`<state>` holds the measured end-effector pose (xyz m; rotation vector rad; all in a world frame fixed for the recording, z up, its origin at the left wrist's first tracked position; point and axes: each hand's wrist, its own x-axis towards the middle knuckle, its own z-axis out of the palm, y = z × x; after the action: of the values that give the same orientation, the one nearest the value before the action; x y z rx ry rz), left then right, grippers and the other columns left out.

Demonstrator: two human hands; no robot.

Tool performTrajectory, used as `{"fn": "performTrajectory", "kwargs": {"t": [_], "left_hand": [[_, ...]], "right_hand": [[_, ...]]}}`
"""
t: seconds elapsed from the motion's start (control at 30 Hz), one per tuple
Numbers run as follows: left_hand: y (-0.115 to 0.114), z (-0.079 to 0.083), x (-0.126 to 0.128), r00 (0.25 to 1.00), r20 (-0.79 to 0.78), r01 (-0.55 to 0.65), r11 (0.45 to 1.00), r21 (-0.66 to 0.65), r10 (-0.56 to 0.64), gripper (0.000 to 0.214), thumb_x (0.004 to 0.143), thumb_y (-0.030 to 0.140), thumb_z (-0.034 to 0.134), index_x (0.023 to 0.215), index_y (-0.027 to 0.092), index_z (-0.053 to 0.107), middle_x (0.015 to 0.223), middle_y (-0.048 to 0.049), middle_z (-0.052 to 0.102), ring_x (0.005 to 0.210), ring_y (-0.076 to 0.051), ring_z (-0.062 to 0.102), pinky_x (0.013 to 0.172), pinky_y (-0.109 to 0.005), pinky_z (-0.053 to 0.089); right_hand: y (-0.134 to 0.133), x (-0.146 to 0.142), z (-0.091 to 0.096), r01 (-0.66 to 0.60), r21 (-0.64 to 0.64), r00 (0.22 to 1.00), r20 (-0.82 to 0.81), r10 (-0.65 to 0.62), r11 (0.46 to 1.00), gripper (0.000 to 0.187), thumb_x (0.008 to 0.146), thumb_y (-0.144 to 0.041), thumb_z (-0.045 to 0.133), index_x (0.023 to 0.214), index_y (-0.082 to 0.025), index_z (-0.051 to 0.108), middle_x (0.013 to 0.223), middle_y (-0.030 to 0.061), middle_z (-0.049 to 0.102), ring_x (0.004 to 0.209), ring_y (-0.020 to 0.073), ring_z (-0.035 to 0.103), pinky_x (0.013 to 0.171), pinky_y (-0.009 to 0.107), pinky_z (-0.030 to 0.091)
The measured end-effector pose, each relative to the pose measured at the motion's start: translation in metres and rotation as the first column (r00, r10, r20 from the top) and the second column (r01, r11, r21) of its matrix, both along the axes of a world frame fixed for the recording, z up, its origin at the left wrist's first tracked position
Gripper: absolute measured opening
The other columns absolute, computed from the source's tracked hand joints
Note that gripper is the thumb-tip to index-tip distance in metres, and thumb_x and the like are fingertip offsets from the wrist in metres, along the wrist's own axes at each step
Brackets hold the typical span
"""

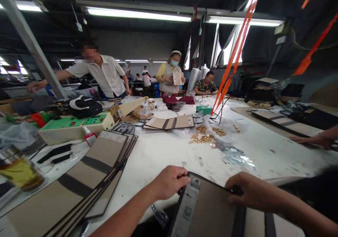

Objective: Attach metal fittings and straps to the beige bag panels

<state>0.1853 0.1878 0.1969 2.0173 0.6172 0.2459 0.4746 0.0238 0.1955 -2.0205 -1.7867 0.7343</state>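
A flat brown paper bag (211, 212) with black edging lies at the near edge of the white table (169, 152). My left hand (169, 182) is closed on the bag's top left corner. My right hand (250, 193) is closed on its top edge, further right. Both arms reach in from below. A pile of small gold metal pieces (204, 136) lies further back in the middle of the table.
A stack of flat brown bags (87, 180) lies left, more bags (171, 122) behind. A green and cream machine (71, 126), glue bottle (89, 136) and jar (18, 172) stand left. Another person's hand (314, 140) rests right. Several people work at the far end. Orange straps (237, 50) hang down.
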Motion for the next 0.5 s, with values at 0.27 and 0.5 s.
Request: {"fn": "performTrajectory", "kwargs": {"t": [0.27, 0.5], "left_hand": [[-0.017, 0.017, -0.004, 0.961, 0.240, -0.195, 0.952, 0.237, 0.137, 0.020, 0.095, 0.042, 0.064, 0.097, 0.026, 0.075, 0.096, -0.0002, 0.072, 0.094, -0.018, 0.064, 0.087, -0.025, 0.045], [0.039, -0.059, -0.052, 0.723, 0.381, -0.661, 0.738, 0.136, 0.577, 0.049, 0.099, 0.060, 0.049, 0.122, 0.021, 0.070, 0.126, -0.0103, 0.070, 0.119, -0.028, 0.063, 0.104, -0.045, 0.051]], "right_hand": [[-0.046, 0.030, 0.018, 0.067, -0.126, 0.996, -0.042, -0.073, 0.990, 0.033, 0.073, -0.059, 0.079, 0.097, -0.037, 0.081, 0.112, 0.0071, 0.076, 0.106, 0.0320, 0.070, 0.092, 0.035, 0.057], [-0.031, 0.075, 0.080, 0.499, 0.201, 0.865, -0.173, -0.471, 0.843, 0.054, 0.048, -0.060, 0.095, 0.088, -0.026, 0.084, 0.105, 0.0131, 0.079, 0.097, 0.0409, 0.074, 0.073, 0.041, 0.065]]}}
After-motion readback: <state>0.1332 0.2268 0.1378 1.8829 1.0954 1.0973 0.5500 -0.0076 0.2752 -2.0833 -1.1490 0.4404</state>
